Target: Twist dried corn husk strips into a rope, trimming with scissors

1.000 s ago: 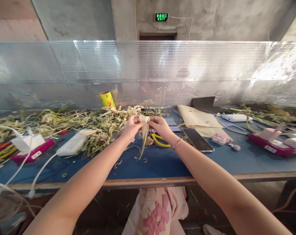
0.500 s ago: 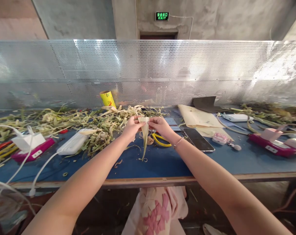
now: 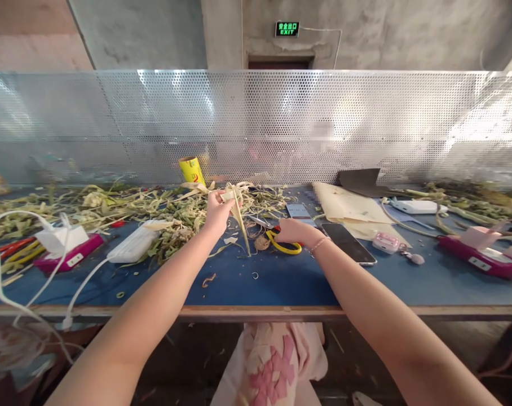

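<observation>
My left hand (image 3: 219, 211) pinches a pale dried husk strip (image 3: 239, 221), whose narrow tail hangs down toward the blue table. To its right, my right hand (image 3: 297, 232) has its fingers closed at the handles of the yellow-handled scissors (image 3: 290, 248). The silver blades (image 3: 260, 221) point left toward the strip, lying low over the table. A small ball of brown twine (image 3: 262, 243) sits just left of the scissor handle. Husk scraps (image 3: 230, 241) lie beneath the strip.
Dried plant stalks (image 3: 112, 200) cover the back left, near a yellow tube (image 3: 192, 171). Power strips (image 3: 70, 255) with white cables and a white adapter (image 3: 133, 242) stand left. A phone (image 3: 351, 245), pink earbud case (image 3: 385, 243) and brown paper (image 3: 344, 203) lie right. A perforated metal screen (image 3: 256, 124) stands behind.
My right hand has let go of the husk strip and moved down right onto the scissors. My left hand keeps the strip, now tilted, and has shifted slightly left and up.
</observation>
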Available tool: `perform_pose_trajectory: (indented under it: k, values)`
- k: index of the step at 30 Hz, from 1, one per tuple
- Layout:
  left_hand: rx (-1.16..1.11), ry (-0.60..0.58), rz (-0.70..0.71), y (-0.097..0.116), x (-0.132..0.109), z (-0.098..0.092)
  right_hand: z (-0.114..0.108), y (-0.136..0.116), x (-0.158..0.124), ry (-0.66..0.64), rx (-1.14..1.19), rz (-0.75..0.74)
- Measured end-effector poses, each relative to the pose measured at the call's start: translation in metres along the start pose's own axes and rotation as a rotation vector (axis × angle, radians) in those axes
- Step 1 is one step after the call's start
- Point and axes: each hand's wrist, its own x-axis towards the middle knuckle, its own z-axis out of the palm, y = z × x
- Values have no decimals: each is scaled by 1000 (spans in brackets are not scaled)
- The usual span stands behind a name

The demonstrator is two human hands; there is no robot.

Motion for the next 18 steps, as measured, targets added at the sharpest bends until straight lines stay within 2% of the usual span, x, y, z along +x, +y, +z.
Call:
perform_pose_trajectory:
  k: [4, 9, 14, 18]
  values:
    - [35, 26, 93, 0, 4, -1, 3, 7, 5, -33, 0, -17]
    - [192, -31, 204, -1, 11, -8, 4, 13, 11, 21, -60, -47]
    - [233, -55, 162, 1, 15, -13, 1, 17, 15, 56, -63, -16]
    - [249, -85, 77, -2, 17, -15, 1, 19, 17, 146, -46, 7]
